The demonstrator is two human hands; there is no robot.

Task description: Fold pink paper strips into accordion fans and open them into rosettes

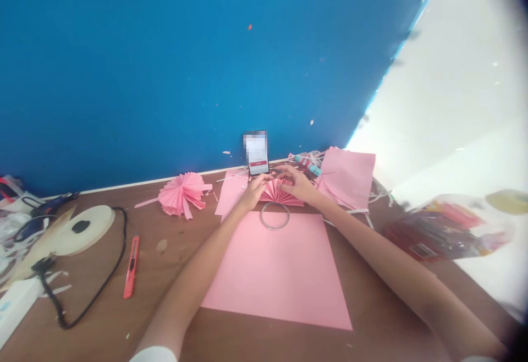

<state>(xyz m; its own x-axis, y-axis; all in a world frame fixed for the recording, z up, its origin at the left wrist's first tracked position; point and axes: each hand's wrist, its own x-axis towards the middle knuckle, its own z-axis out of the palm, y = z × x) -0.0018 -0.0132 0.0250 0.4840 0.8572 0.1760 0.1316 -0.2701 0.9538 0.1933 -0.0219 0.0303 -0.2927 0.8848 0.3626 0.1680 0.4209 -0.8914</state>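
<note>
Left hand: half curled, reaching in at the upper left of the pleated fan, fingertips right by the top folds; cannot tell from here whether pinching paper or just resting against it.
Right hand: fingers bent, thumb spread a little from the forefinger, right over the fan's upper right; again, cannot tell whether gripping a fold.
Pleated fan: between both hands, pink, spread in a half-round, just beyond the large sheet.
Thin ring: at the fan's near edge, lying partly over the large sheet.
Large pink sheet: flat on the brown table, between the two forearms.
Clear bag: over on the right, see-through, pink and red bits inside, plus a white label; contents otherwise too blurred to name.
Finished-looking rosette: out to the left, pink, pleated all round, strips trailing.
Phone: upright against the blue wall, just behind the hands, screen lit.
Paper pile: right of the right hand, pink sheets, slightly fanned.
Cutter: red, well left of the large sheet, near a white roll and a black cord.
</note>
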